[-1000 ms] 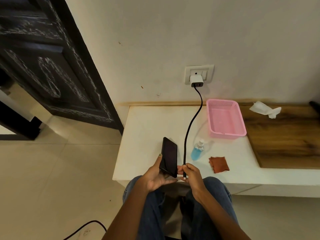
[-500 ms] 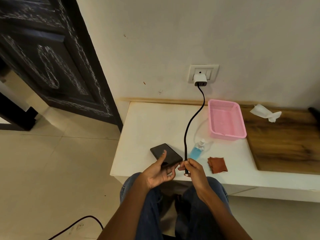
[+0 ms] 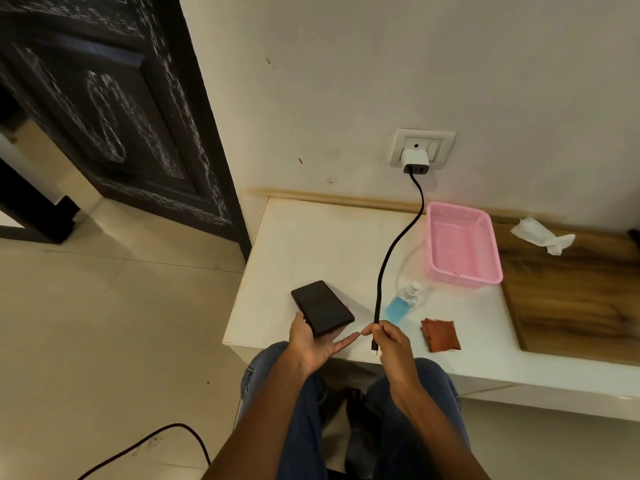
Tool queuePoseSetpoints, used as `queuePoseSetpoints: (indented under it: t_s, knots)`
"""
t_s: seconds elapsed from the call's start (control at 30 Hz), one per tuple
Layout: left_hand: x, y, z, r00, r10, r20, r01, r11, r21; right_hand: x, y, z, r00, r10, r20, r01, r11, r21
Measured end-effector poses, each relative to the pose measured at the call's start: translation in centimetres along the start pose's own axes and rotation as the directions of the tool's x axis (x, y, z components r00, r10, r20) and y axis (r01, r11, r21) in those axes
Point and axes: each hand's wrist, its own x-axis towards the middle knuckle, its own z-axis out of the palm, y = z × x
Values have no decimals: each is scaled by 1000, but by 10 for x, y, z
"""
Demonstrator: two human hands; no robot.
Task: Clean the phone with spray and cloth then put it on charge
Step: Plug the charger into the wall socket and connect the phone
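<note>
The black phone [image 3: 322, 308] lies flat, screen up, across my left hand [image 3: 313, 344], just above the white counter's [image 3: 311, 244] front edge. My right hand [image 3: 389, 344] pinches the black charging cable [image 3: 391, 251] near its free end, and the plug [image 3: 374, 349] hangs below my fingers, apart from the phone. The cable runs up to a white charger [image 3: 415, 161] in the wall socket [image 3: 420, 148]. A blue spray bottle [image 3: 401, 303] lies on the counter just right of the cable. Right of my right hand is the folded rust-brown cloth [image 3: 441, 334].
A pink plastic basket [image 3: 462, 244] stands at the back of the counter, beside a wooden board [image 3: 571, 299] with a crumpled white tissue [image 3: 540, 235] on it. A dark carved door [image 3: 114, 109] stands at left. A black cord [image 3: 156, 441] lies on the tiled floor.
The phone went from upright in my left hand to lying flat on it. My hands have drawn slightly apart, with the cable plug still clear of the phone.
</note>
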Motion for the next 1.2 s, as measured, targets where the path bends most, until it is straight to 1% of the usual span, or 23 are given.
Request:
queuePoseSetpoints:
  t_s: [0.03, 0.1, 0.17, 0.27, 0.33, 0.4, 0.5, 0.57, 0.67, 0.8, 0.9, 1.03, 1.13, 1.2]
  knots:
    - [-1, 1, 0, 1000, 2, 20, -2, 1000, -25, -2, -2, 2, 1000, 12, 19, -12, 999, 33]
    - [-2, 2, 1, 999, -3, 46, 5, 999, -49, -5, -7, 6, 998, -12, 54, 8, 998, 65]
    - [-3, 2, 2, 998, -11, 55, 13, 999, -30, -9, -12, 12, 995, -69, 69, 65, 996, 58]
    - [-6, 3, 4, 997, -5, 73, 6, 1000, -17, -14, -14, 19, 990, -134, 44, 133, 991, 26]
    - [-7, 4, 4, 996, -3, 87, 5, 1000, -25, -15, -14, 19, 985, -174, 22, 174, 985, -18]
    - [-7, 4, 4, 996, -8, 93, 9, 1000, -21, -16, -13, 18, 972, -234, 13, 234, 967, -104]
    - [-7, 3, 4, 996, -12, 92, 12, 1000, 8, -17, -12, 17, 949, -314, 24, 312, 928, -203]
    - [-6, 3, 5, 995, -14, 103, 15, 1000, -12, -18, -13, 18, 935, -351, 46, 351, 901, -254]
    - [-7, 4, 6, 989, -4, 148, 4, 1000, -1, -19, -14, 18, 909, -413, 61, 411, 863, -294]
    - [-10, 3, 9, 976, -38, 215, 32, 999, 27, -18, -13, 19, 885, -464, 32, 450, 838, -310]
    - [-10, 3, 9, 967, -52, 251, 42, 998, 45, -16, -14, 20, 839, -544, 17, 510, 775, -373]
    - [-9, 3, 9, 964, -41, 263, 32, 999, 37, -16, -14, 21, 781, -625, 8, 562, 696, -447]
    - [-8, 2, 8, 963, -46, 266, 43, 999, 20, -16, -15, 21, 769, -639, -11, 567, 691, -448]
    - [-8, 2, 8, 963, -46, 266, 40, 999, 29, -16, -16, 21, 766, -642, 7, 578, 684, -445]
